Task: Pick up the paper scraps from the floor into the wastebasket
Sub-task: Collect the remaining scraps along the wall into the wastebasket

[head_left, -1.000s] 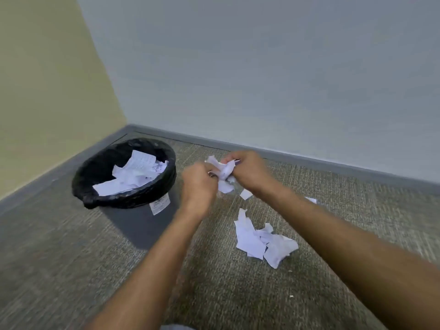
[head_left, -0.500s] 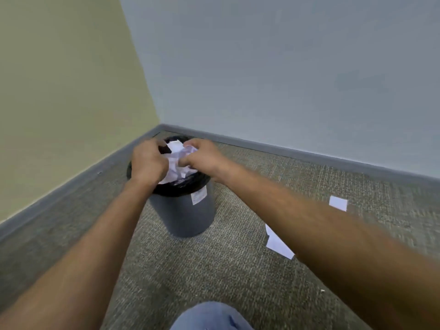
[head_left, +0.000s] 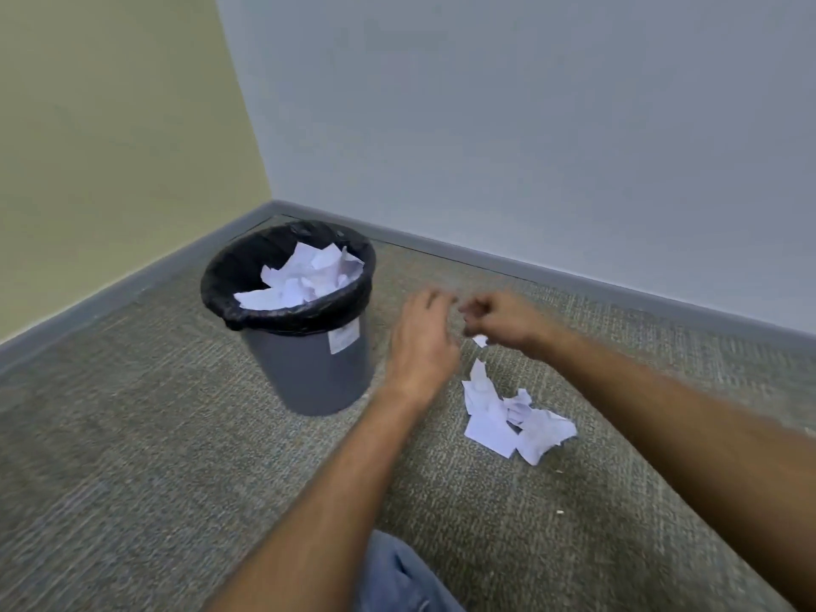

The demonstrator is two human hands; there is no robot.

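I'm seeing paper scraps (head_left: 512,413) lying on the carpet (head_left: 132,457) right of the wastebasket (head_left: 304,346). Left hand (head_left: 424,342) and right hand (head_left: 503,320), blurred, are hovering above them, grips loosely curled, now empty, having left the basket.

Wastebasket (head_left: 309,368): grey, round, tapered, upright on the carpet near the corner — black liner folded over its rim, white label on its side, crumpled white paper inside (head_left: 304,276). Paper scraps (head_left: 512,413): white, crumpled, clustered on the carpet right of the wastebasket, apart from it.
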